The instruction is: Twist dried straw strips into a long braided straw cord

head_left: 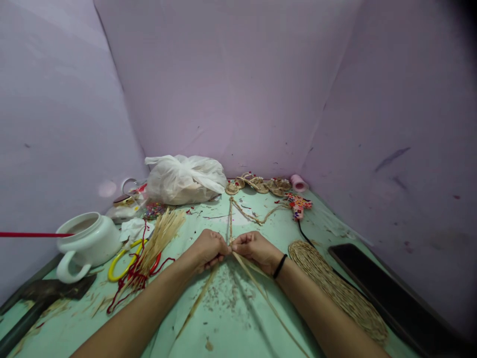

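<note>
Head view: at the left edge, a dark hammer-like tool [48, 293] lies on the pale green table [201, 343], just beside a rounded white pot with a looped handle [97, 243]. Next come yellow-handled scissors [113, 268], tangled red yarn [136, 281] and a bundle of pale dry straw [164, 233]; behind stands a knotted white plastic bag [184, 181]. In the middle, the left hand [210, 249] has its grip closed on a thin braided straw cord [230, 219]. The cord runs away from the hands, then bends right; loose tan strands [196, 306] spread towards the near edge. The right hand [256, 250], in a black wristband [280, 266], pinches the same cord just beside the left. Further right lie an oval woven straw mat [328, 283] and a long flat black object [387, 293].
</note>
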The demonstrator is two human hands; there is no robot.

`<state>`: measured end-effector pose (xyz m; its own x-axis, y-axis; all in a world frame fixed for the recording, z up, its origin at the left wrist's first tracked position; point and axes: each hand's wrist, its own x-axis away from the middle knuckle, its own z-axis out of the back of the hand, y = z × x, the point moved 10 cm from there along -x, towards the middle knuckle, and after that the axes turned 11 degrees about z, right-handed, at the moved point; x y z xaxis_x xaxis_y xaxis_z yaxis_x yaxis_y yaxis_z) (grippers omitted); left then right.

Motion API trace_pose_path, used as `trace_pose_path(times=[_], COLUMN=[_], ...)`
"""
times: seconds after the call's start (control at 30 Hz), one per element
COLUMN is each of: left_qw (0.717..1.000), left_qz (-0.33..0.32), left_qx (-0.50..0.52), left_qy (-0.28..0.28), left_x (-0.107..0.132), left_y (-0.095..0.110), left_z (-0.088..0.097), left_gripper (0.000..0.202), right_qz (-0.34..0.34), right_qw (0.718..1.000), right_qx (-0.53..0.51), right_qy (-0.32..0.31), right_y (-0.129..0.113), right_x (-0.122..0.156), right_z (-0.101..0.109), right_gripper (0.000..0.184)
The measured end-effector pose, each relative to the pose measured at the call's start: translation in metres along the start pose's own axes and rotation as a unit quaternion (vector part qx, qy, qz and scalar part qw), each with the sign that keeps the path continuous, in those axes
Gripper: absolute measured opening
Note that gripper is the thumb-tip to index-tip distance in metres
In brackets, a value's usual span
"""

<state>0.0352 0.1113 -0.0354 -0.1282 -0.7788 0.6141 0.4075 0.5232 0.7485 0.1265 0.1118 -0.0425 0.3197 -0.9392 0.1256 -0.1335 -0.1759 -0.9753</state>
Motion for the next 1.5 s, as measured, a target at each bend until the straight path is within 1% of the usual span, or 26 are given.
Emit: trace_pose_path(times=[0.07,0.13,0.2,0.27,0.37,0.47,0.53,0.63,0.7,0.77,0.83,0.9,0.97,1.0,1.03,1.13,1.2,1.23,1.27,1.3,1.33,1.37,1.4,1.43,1.47,1.5], left_qw=[1.0,0.999,0.999,0.999,0.997,0.995,0.993,0.992,0.992,0.992,0.992,0.993,0.996,0.997,0.997,0.998,0.998,0.998,0.998,0.997,0.997,0.997,0.996,0.996,0.996,0.996], left_qz=[-0.018,-0.024,-0.016,-0.008,-0.026,-0.054,-0.066,-0.06,-0.038,-0.01,0.001,-0.009,-0.012,-0.008,-0.003,0.001,-0.003,-0.006,-0.006,-0.006,-0.005,-0.006,-0.008,-0.012,-0.016,-0.02], left_qx=[0.006,0.016,0.032,0.042,0.035,0.028,0.025,0.037,0.062,0.088,0.105,0.101,0.083,0.075,0.07,0.067,0.06,0.056,0.052,0.05,0.049,0.048,0.047,0.045,0.042,0.039], left_qy=[-0.023,-0.03,-0.01,0.021,0.063,0.08,0.091,0.103,0.1,0.085,0.068,0.053,0.037,0.027,0.018,-0.003,-0.022,-0.033,-0.042,-0.051,-0.058,-0.065,-0.069,-0.072,-0.073,-0.071], left_x=[0.002,0.003,0.003,0.004,0.006,0.006,0.006,0.007,0.009,0.012,0.013,0.014,0.012,0.011,0.01,0.009,0.009,0.008,0.008,0.006,0.005,0.004,0.003,0.002,0.001,0.001], left_y=[0.004,0.006,0.006,0.005,0.008,0.011,0.013,0.013,0.011,0.007,0.006,0.008,0.008,0.006,0.005,0.002,0.002,0.001,0.0,-0.001,-0.002,-0.003,-0.004,-0.005,-0.005,-0.005], left_z=[-0.004,-0.006,-0.003,0.0,0.004,0.006,0.007,0.008,0.009,0.008,0.007,0.008,0.007,0.005,0.003,-0.001,-0.003,-0.004,-0.004,-0.004,-0.003,-0.003,-0.002,-0.001,-0.001,-0.001], left_gripper=[0.006,0.005,0.004,0.002,0.004,0.007,0.009,0.013,0.016,0.017,0.017,0.016,0.014,0.013,0.012,0.013,0.016,0.016,0.015,0.015,0.015,0.016,0.016,0.017,0.017,0.018], right_qz=[0.013,0.027,0.039,0.048,0.061,0.068,0.066,0.091,0.133,0.162,0.168,0.168,0.169,0.171,0.172,0.18,0.162,0.14,0.106,0.066,0.038,0.019,0.004,-0.01,-0.026,-0.042], right_qw=[1.0,0.998,0.996,0.993,0.973,0.932,0.904,0.86,0.816,0.77,0.737,0.716,0.708,0.713,0.724,0.772,0.817,0.845,0.879,0.916,0.949,0.972,0.985,0.99,0.993,0.995], right_qx=[0.02,0.044,0.07,0.108,0.218,0.353,0.417,0.5,0.56,0.614,0.652,0.676,0.684,0.679,0.668,0.61,0.549,0.506,0.447,0.378,0.308,0.233,0.162,0.097,0.043,0.003], right_qy=[0.011,0.02,0.026,0.029,0.036,0.053,0.059,0.055,0.057,0.062,0.059,0.048,0.04,0.034,0.026,-0.013,-0.072,-0.1,-0.124,-0.114,-0.063,0.01,0.066,0.103,0.111,0.092], right_y=[0.0,-0.002,-0.004,-0.005,-0.01,-0.021,-0.03,-0.048,-0.062,-0.072,-0.074,-0.072,-0.07,-0.069,-0.067,-0.065,-0.061,-0.058,-0.055,-0.053,-0.055,-0.057,-0.056,-0.051,-0.045,-0.037], right_x=[-0.002,-0.003,-0.004,-0.005,-0.005,-0.002,0.003,0.014,0.023,0.031,0.035,0.036,0.037,0.037,0.038,0.04,0.039,0.038,0.037,0.034,0.031,0.028,0.027,0.026,0.025,0.023], right_z=[0.002,0.004,0.004,0.006,0.013,0.019,0.017,0.001,-0.014,-0.027,-0.036,-0.042,-0.048,-0.05,-0.053,-0.059,-0.059,-0.055,-0.049,-0.037,-0.02,-0.002,0.011,0.017,0.015,0.007], right_gripper=[0.013,0.011,0.009,0.007,0.008,0.014,0.017,0.016,0.017,0.019,0.02,0.021,0.022,0.022,0.022,0.018,0.013,0.011,0.01,0.011,0.01,0.008,0.005,0.001,0.004,0.007])
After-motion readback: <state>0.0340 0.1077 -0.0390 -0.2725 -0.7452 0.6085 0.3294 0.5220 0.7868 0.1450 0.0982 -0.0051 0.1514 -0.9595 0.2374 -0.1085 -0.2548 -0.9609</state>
